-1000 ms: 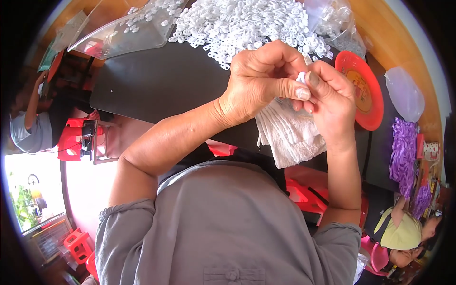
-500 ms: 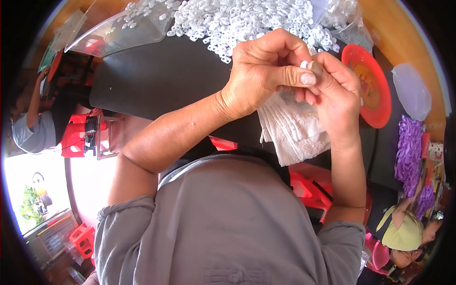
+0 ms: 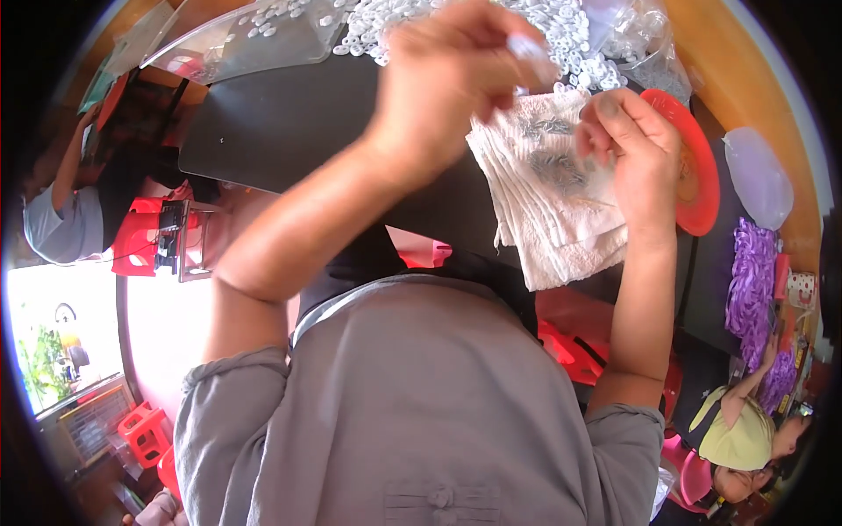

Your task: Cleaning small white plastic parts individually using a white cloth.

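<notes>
My left hand point(image 3: 447, 83) is blurred by motion over the near side of a heap of small white oval plastic pieces point(image 3: 566, 31). Between its thumb and fingers shows a small white plastic piece point(image 3: 526, 47), smeared too. My right hand point(image 3: 638, 145) is above the right edge of a folded whitish towel point(image 3: 561, 245), thumb and fingertips pressed together. What they pinch, if anything, is too small to make out. Two dark clusters of fine metal bits point(image 3: 558, 171) lie on the towel.
A red plate point(image 3: 702, 167) stands right of my right hand. Clear plastic bags point(image 3: 645, 48) lie behind it, and a clear tray point(image 3: 237, 53) holds more white pieces. Purple ribbon bundles point(image 3: 750, 280) are far right. Two other people sit at the left and lower right.
My hands have come apart. The left moved up and left with the white piece, toward the heap; the right shifted slightly right, uncovering the metal bits on the towel.
</notes>
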`<state>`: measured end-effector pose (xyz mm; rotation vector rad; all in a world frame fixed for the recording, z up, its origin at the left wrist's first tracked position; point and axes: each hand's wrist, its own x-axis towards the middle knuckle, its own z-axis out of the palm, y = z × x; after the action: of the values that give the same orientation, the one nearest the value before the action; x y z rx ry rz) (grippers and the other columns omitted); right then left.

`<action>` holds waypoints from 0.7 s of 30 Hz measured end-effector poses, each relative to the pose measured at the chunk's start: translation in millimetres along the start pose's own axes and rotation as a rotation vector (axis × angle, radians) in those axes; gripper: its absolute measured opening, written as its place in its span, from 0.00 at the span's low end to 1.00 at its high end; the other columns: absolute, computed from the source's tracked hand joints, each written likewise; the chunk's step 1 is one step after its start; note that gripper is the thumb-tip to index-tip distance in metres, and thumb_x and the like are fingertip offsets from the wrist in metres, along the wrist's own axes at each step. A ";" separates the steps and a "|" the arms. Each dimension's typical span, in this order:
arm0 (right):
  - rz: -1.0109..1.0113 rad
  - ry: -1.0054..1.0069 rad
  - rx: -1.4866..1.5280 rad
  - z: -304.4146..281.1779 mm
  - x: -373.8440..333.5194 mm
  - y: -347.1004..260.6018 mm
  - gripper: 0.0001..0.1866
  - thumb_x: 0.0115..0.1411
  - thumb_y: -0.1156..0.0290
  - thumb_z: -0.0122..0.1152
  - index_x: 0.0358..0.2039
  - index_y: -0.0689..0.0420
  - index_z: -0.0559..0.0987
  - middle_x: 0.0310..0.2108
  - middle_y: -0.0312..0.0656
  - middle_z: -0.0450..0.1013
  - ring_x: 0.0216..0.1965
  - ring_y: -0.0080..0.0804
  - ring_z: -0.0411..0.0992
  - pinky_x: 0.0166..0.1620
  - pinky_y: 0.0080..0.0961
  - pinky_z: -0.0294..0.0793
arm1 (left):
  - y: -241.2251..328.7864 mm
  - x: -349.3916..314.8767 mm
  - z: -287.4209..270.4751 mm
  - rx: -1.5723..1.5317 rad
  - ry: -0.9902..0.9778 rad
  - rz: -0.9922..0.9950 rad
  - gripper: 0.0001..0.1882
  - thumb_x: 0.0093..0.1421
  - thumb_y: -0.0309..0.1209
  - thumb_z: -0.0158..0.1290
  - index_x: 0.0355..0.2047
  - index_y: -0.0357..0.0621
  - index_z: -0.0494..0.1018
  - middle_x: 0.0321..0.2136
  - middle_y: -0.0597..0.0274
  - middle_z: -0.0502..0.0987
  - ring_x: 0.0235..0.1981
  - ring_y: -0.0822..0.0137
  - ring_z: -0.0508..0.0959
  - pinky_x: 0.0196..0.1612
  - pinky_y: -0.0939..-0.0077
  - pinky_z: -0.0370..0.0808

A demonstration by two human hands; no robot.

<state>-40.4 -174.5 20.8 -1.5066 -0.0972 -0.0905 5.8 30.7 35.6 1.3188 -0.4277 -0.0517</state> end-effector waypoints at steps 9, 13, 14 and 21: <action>-0.697 -0.092 -1.191 -0.6 9.1 15.8 0.08 0.50 0.80 0.58 0.32 0.56 0.79 0.28 0.34 0.73 0.31 0.31 0.71 0.35 0.27 0.70 | 108.7 59.6 -120.9 1.299 0.481 0.473 0.06 0.52 0.22 0.59 0.32 0.36 0.77 0.22 0.69 0.73 0.18 0.81 0.68 0.20 0.88 0.64; -0.739 -0.126 -1.264 13.0 5.7 30.0 0.08 0.48 0.80 0.60 0.30 0.53 0.79 0.28 0.34 0.69 0.38 0.35 0.70 0.42 0.33 0.67 | 62.9 21.3 -83.4 0.762 0.274 0.579 0.09 0.50 0.19 0.59 0.34 0.36 0.77 0.22 0.70 0.73 0.23 0.80 0.70 0.24 0.86 0.65; -0.745 -0.134 -1.259 15.6 7.6 34.1 0.08 0.48 0.80 0.60 0.30 0.53 0.79 0.28 0.34 0.69 0.38 0.35 0.70 0.42 0.33 0.67 | 52.1 10.4 -75.6 0.717 0.157 0.578 0.09 0.49 0.18 0.59 0.33 0.36 0.77 0.22 0.69 0.73 0.23 0.80 0.70 0.24 0.86 0.66; -0.828 -0.136 -1.209 28.4 12.2 38.7 0.07 0.47 0.77 0.64 0.29 0.53 0.78 0.30 0.33 0.69 0.39 0.34 0.69 0.42 0.33 0.62 | -27.7 -10.4 -46.3 0.696 -0.245 0.211 0.06 0.54 0.22 0.59 0.33 0.35 0.76 0.26 0.67 0.75 0.28 0.80 0.72 0.32 0.83 0.71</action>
<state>-23.9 -143.7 -14.4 -2.5764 -0.9037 -0.8274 17.2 69.1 -1.8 1.9506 -0.8402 0.1252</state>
